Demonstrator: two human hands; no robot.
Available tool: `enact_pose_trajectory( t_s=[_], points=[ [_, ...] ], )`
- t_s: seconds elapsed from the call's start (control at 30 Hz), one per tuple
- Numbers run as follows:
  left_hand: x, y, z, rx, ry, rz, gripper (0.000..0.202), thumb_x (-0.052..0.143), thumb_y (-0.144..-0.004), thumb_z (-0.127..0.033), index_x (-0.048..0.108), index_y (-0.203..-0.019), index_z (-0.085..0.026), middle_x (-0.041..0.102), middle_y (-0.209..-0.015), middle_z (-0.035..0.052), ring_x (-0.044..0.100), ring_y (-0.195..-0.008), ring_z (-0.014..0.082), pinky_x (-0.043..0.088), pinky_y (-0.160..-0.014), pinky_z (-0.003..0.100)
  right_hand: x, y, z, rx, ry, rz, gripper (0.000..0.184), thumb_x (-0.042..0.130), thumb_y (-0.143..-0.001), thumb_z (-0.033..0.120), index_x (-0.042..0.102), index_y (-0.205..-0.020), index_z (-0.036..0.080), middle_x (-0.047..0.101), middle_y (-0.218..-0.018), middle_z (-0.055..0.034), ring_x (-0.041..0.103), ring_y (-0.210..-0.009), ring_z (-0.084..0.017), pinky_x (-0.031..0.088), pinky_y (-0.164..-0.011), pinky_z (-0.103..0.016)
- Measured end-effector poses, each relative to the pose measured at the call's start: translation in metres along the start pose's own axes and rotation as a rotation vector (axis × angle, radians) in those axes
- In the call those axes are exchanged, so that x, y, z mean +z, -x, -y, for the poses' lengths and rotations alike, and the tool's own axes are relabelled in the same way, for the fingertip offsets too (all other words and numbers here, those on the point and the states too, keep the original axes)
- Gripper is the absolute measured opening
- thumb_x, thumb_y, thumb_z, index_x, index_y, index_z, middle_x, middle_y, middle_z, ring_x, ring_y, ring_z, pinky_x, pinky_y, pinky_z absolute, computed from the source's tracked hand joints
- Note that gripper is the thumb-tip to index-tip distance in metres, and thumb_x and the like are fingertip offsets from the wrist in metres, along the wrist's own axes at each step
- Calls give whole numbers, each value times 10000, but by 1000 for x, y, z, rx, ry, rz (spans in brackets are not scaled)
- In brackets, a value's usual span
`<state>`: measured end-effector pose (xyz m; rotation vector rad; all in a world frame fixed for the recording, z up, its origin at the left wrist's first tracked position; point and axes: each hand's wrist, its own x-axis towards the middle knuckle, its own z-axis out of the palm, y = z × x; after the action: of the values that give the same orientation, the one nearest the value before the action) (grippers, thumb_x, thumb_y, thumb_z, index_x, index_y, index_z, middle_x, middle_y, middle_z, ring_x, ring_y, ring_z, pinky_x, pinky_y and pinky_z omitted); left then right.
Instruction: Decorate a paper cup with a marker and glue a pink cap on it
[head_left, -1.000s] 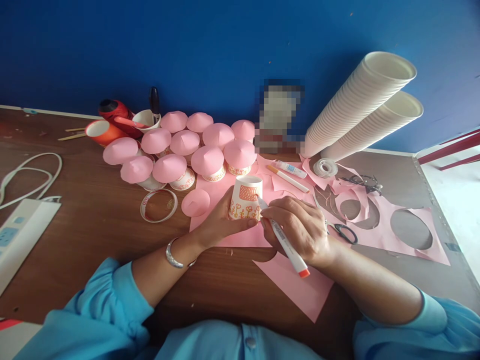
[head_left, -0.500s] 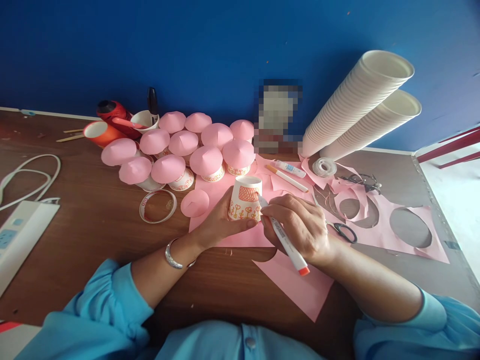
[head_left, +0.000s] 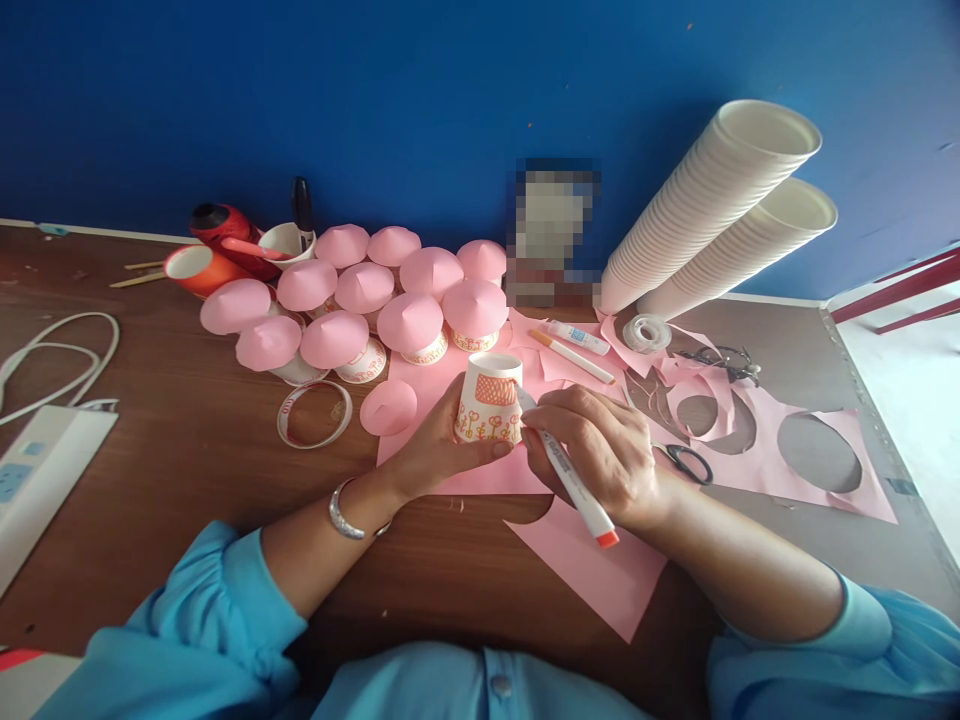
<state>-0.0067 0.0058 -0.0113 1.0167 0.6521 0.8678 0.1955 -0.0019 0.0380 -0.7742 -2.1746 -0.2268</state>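
Observation:
A white paper cup (head_left: pixel 489 408) is held upside down in my left hand (head_left: pixel 439 440), fingers behind it and thumb across its lower front. Red flowers with yellowish stems ring its lower part, and a hatched red patch sits above them. My right hand (head_left: pixel 600 450) grips a white marker (head_left: pixel 574 485) with an orange-red end cap; its tip meets the cup's right side by the patch. Beneath lies a pink paper sheet (head_left: pixel 480 482). A small pink paper cone (head_left: pixel 388 407) rests left of the cup.
Several decorated cups with pink cone tops (head_left: pixel 410 322) stand behind. Two tall paper cup stacks (head_left: pixel 705 210) lean at the right. Around them lie a second marker (head_left: pixel 574 356), a tape roll (head_left: pixel 647 334), scissors (head_left: pixel 688 464) and cut pink paper (head_left: pixel 765 450). A power strip (head_left: pixel 56 480) lies left.
Both hands keep their grip on the cup and the marker, almost in the same place. The whole view has shifted very slightly.

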Motion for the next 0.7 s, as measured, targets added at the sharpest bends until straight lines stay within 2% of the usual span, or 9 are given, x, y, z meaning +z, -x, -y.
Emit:
enact_pose_trajectory(
  t_s=[0.17,0.4,0.7],
  points=[
    [-1,1,0,-4,14,-11,459,848,-807,-261,578,-1176,-217,659,-1046,34,622,-944,176,498,-782,279,0,1,3,-8,-55,-32,181,620,-881,56,586,-1018,169,647,-781,-25,617,-664,-142,536,-561,-273],
    [0,2,-2,-54,30,-64,508,865,-792,-250,559,-1197,-234,642,-955,-9,601,-850,131,477,-718,246,4,5,8,-34,-126,-9,170,644,-883,50,606,-1033,120,629,-774,-37,597,-660,-153,508,-550,-295],
    [1,2,-2,-50,25,-63,532,872,-783,-262,553,-1209,-240,619,-944,-17,573,-833,120,460,-701,241,5,6,8,-30,-129,1,184,655,-882,39,600,-1034,128,623,-779,-30,574,-672,-145,503,-554,-288]
  ],
)
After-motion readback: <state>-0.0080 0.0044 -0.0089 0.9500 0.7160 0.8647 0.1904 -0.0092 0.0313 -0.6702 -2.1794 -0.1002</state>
